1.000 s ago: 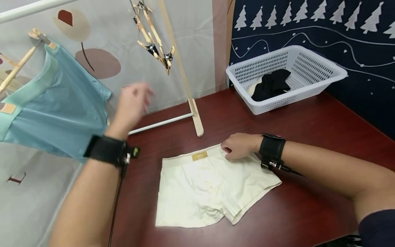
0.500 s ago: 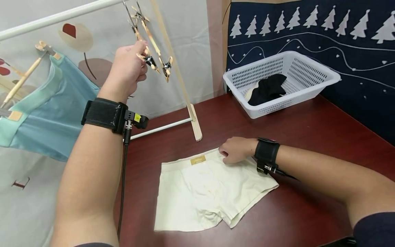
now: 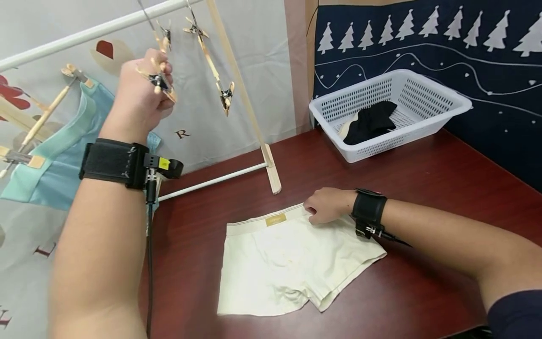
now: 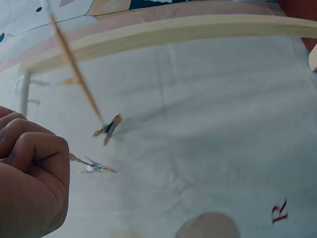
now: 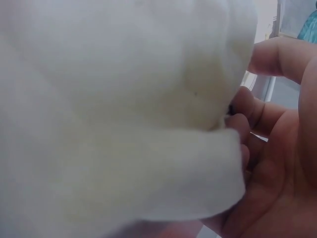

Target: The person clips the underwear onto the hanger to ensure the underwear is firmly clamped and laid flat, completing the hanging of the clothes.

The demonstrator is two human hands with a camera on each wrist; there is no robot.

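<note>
Head view shows the cream-white boxer shorts (image 3: 292, 261) lying flat on the dark red tabletop (image 3: 423, 188), waistband toward the wooden drying rack (image 3: 250, 99). The right hand (image 3: 326, 205) pinches the waistband's near corner, fingers curled on the cloth — the right wrist view confirms fabric caught between thumb and fingers. Up beside the rack's white rail (image 3: 97, 30), the left hand (image 3: 141, 96) has its grip clamped on a wooden clip hanger (image 3: 161, 84); a second clip (image 3: 226, 94) dangles free next to it. Doing this well likely means steadying that hanger before lifting the shorts, and keeping the waistband taut. Right of the rack sits a white plastic basket (image 3: 427, 108) holding a black garment (image 3: 370, 122); left hangs a pale blue pair (image 3: 59, 155).
</note>
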